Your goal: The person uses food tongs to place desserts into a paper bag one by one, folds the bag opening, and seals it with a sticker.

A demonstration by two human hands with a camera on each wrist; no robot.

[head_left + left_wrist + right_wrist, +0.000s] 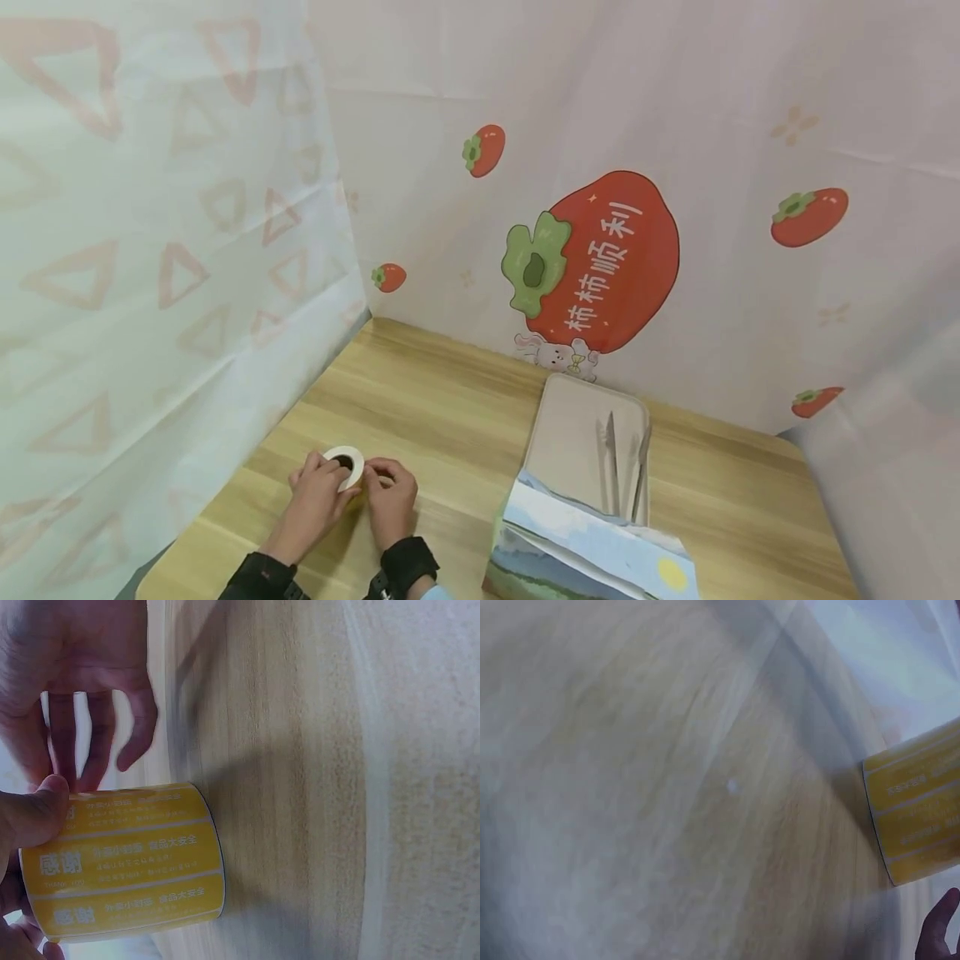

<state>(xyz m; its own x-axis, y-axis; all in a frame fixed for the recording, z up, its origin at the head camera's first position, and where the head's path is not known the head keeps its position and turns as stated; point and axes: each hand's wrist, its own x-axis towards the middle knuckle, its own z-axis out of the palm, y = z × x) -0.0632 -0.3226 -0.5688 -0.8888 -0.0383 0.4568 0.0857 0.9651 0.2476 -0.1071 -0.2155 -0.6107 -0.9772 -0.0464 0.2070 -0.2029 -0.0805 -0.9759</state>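
My left hand (318, 496) holds a roll of yellow stickers (127, 859) above the left part of the table, with fingers in its dark core. In the left wrist view the left thumb presses on the roll's printed face, where white lettering runs across each label. My right hand (392, 500) is close against the roll's right side, thumb and forefinger drawn together at its edge. The left wrist view has the right fingertips at the roll's edge beside the left thumb; the exact pinch point is hidden. One end of the roll (919, 806) shows in the right wrist view.
A beige tray (570, 433) lies on the wooden table (450, 408) right of the hands, with two slim metal tools (613, 467) on it. In front, a landscape-printed paper item (577, 542) covers the tray's near end. Printed cloth hangs along the table's back and left.
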